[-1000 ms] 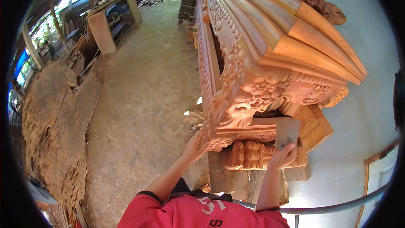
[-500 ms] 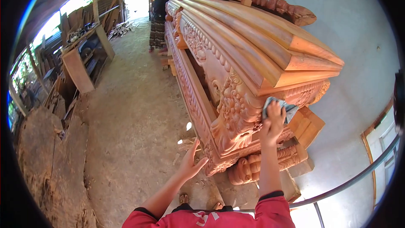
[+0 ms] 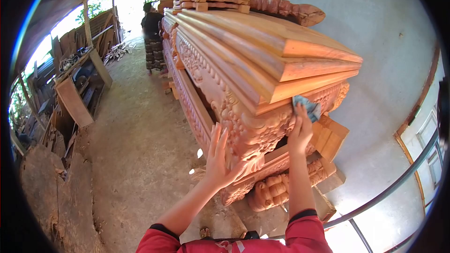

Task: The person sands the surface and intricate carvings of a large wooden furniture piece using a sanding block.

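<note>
A large carved wooden piece (image 3: 253, 136) stretches away from me, with layered smooth mouldings along its top. My right hand (image 3: 300, 131) holds a bluish-grey cloth (image 3: 307, 107) against the carved end, just under the top moulding. Fingers spread, my left hand (image 3: 219, 161) is at the carved front corner and holds nothing; whether the palm touches the wood is unclear. Part of the cloth is hidden behind my right fingers.
Another person (image 3: 153, 37) stands by the far end. Carved wooden parts (image 3: 213, 0) lie on top. A carved post (image 3: 274, 191) sits below the near end. Scrap wood and a shelf (image 3: 75, 100) are at left, a curved dark bar (image 3: 389, 189) at right.
My left hand has risen from the lower corner to beside the carved front. My right hand and cloth have shifted slightly up along the end. The view has turned a little.
</note>
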